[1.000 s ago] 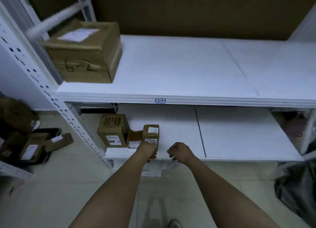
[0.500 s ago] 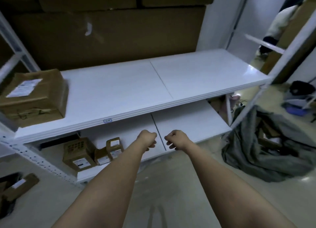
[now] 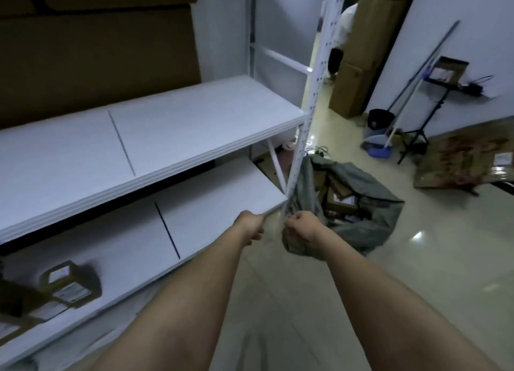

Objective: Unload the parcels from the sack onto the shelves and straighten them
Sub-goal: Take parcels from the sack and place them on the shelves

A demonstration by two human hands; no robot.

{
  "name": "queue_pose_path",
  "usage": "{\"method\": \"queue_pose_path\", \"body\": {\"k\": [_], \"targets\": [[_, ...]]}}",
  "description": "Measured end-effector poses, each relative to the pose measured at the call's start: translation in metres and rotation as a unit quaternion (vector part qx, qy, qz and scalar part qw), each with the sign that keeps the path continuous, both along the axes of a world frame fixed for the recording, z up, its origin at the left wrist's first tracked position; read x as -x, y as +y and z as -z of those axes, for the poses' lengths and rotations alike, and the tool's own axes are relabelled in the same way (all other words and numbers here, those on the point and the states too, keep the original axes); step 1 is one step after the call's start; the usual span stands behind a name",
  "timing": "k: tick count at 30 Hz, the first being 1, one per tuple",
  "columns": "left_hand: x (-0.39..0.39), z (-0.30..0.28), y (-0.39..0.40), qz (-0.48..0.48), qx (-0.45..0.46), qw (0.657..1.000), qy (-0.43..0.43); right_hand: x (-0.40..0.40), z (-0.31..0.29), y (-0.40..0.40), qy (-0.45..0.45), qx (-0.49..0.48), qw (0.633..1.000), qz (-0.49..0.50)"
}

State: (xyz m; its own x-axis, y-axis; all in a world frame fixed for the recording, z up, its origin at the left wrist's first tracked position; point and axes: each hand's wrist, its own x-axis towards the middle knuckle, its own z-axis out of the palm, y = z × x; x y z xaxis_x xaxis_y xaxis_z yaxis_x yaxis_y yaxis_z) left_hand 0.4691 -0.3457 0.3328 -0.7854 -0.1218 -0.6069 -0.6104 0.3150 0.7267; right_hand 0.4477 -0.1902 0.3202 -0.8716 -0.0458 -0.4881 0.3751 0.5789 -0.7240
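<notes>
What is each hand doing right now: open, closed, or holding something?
Left hand: fingers curled, holding nothing visible.
Right hand: fingers curled, in front of the crumpled grey fabric sack; whether it grips the sack cannot be told.
</notes>
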Motion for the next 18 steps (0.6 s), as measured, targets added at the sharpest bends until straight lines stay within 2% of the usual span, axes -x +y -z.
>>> {"method": "queue_pose_path", "body": {"k": [3,7,18], "targets": [[0.030,-0.002,0.060,0.029,-0.002,1.000,-0.001,0.023,-0.003,0.062,0.007,-0.025,1.000,0.011],[0.073,-0.008,0.122,0.068,-0.006,0.998,0.007,0.060,0.000,0.129,0.000,-0.012,0.999,0.052],[0.228,0.013,0.225,0.100,-0.031,0.994,-0.025,0.204,0.034,0.239,-0.054,-0.019,0.994,0.090]]}}
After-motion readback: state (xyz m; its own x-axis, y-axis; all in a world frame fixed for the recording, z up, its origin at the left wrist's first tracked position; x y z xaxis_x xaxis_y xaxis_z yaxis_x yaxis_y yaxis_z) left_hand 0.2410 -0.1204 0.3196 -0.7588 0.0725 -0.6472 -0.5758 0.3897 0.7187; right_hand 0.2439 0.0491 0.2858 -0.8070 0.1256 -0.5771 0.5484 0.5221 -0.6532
